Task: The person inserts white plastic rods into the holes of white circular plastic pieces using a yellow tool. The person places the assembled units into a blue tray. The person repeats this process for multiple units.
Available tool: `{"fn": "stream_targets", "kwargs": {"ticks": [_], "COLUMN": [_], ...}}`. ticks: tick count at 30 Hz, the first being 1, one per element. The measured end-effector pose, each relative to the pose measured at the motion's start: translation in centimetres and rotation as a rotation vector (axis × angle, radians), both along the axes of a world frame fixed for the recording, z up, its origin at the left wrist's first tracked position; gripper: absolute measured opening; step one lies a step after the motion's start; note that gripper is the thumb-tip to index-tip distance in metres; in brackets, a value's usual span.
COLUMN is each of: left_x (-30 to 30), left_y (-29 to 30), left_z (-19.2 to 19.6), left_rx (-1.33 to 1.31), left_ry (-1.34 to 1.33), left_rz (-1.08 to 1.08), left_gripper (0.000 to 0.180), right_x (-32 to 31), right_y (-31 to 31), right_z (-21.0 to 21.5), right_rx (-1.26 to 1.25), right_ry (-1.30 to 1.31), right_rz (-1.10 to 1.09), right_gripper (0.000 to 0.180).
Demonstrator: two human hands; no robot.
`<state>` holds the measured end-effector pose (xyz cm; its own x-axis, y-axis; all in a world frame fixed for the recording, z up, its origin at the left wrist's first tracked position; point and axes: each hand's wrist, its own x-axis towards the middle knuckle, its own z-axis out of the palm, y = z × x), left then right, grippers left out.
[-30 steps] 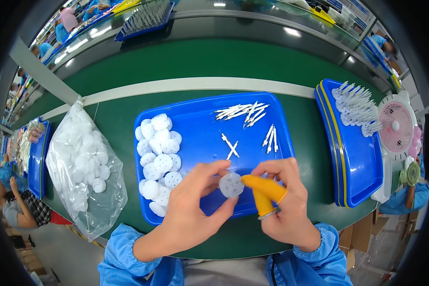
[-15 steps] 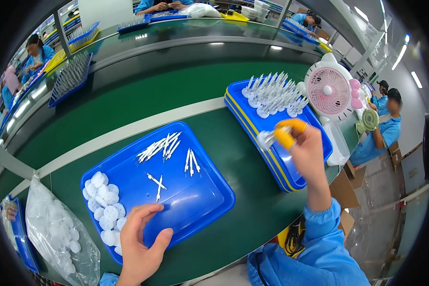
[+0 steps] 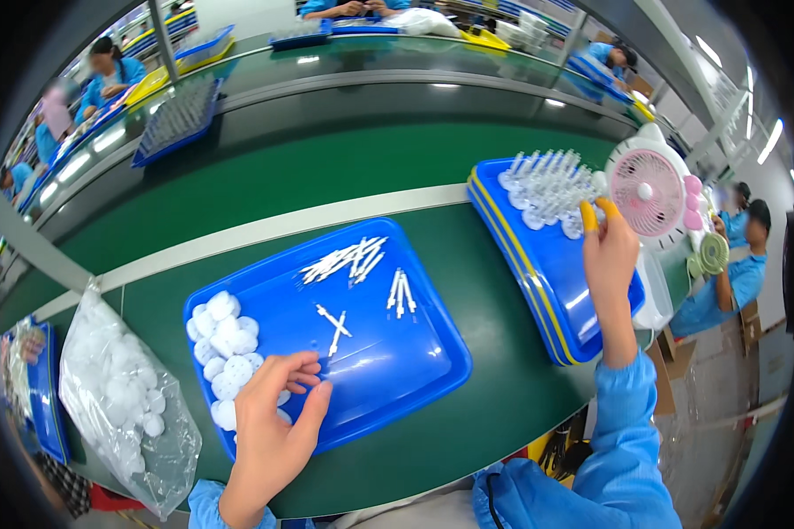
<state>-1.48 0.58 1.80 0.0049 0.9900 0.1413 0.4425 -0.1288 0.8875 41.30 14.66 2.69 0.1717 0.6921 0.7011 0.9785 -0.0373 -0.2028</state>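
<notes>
My left hand (image 3: 278, 423), thumb and fingers apart, hovers over the near left side of a blue tray (image 3: 432, 357) with nothing visible in it. White round perforated discs (image 3: 232, 377) are heaped beside it along the tray's left side. Thin white sticks with fine wire-like ends (image 3: 340, 260) lie at the back, and a few more (image 3: 333, 328) in the middle. My right hand (image 3: 610, 251), yellow finger covers on two fingertips, reaches over stacked blue trays (image 3: 551, 286). Those fingertips are beside the rows of upright stemmed discs (image 3: 551, 189); whatever is between them is hidden.
A clear bag of white discs (image 3: 128, 388) lies at the left. A pink-and-white fan (image 3: 648, 189) and a clear plastic box (image 3: 657, 291) stand by the stacked trays. Beyond the green table are more filled trays (image 3: 178, 123) and several people in blue.
My right hand has moved from the stack's left edge, where it held a stemmed white disc, to the right end of the upright pieces. My left hand stays over its tray. The view has shifted.
</notes>
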Motion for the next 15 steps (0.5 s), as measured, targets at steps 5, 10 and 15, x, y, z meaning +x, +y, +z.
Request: {"fn": "stream_targets", "kwargs": {"ticks": [5,10,15], "left_x": [-0.5,-1.3,-2.3], "left_y": [0.8,1.3,1.5], "left_z": [-0.3,-0.2,-0.2], "left_rx": [0.105,0.116,0.131], "left_ry": [0.153,0.189,0.172], "left_rz": [0.146,0.199,0.258], "left_gripper": [0.025,0.023,0.023], "right_x": [-12.0,-17.3,-18.5], "right_y": [-5.3,-3.8,-4.0], "right_z": [-1.3,-2.1,-2.5], "right_rx": [-0.239,-0.456,-0.449], "right_ry": [-0.194,-0.345,-0.323], "right_rz": [0.774,0.852,0.906], "right_gripper": [0.032,0.030,0.014]}}
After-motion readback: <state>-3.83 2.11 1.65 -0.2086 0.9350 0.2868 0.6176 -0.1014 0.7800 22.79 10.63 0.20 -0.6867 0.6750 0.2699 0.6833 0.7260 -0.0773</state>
